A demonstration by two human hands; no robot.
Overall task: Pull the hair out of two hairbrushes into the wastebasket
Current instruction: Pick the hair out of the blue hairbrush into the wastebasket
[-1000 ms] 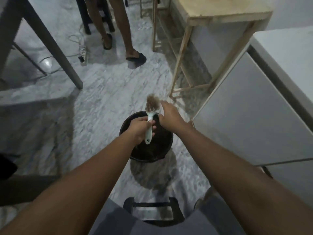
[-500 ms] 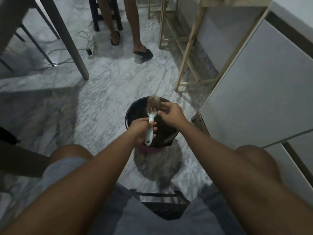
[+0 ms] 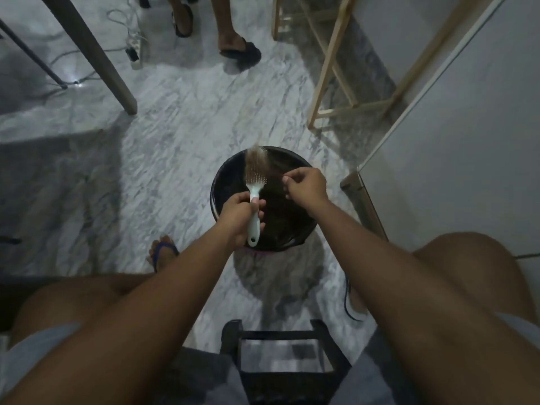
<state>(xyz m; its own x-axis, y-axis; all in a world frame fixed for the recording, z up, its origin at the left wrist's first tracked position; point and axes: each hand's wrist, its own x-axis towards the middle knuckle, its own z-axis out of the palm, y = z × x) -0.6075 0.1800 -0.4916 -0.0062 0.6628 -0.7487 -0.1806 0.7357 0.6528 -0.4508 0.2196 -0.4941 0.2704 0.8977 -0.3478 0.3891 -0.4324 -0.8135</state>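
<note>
A pale mint hairbrush [image 3: 254,188] with a clump of light brown hair in its bristles is held over a round black wastebasket [image 3: 222,182] on the marble floor. My left hand [image 3: 238,216] grips the brush's handle, head pointing away from me. My right hand [image 3: 305,187] hovers just right of the brush head over the basket, its fingers pinched together; whether strands of hair are between them is too faint to tell. Only one hairbrush is in view.
A black stool frame [image 3: 280,355] stands between my knees. White cabinet fronts [image 3: 455,147] rise at the right, a wooden table frame [image 3: 330,68] behind them. Another person's sandalled feet [image 3: 236,48], a power strip with cables [image 3: 134,51] and a table leg [image 3: 96,57] lie farther back.
My right hand has drawn away from the brush head to the right. The view has tilted down and closer, so my knees and left foot now show.
</note>
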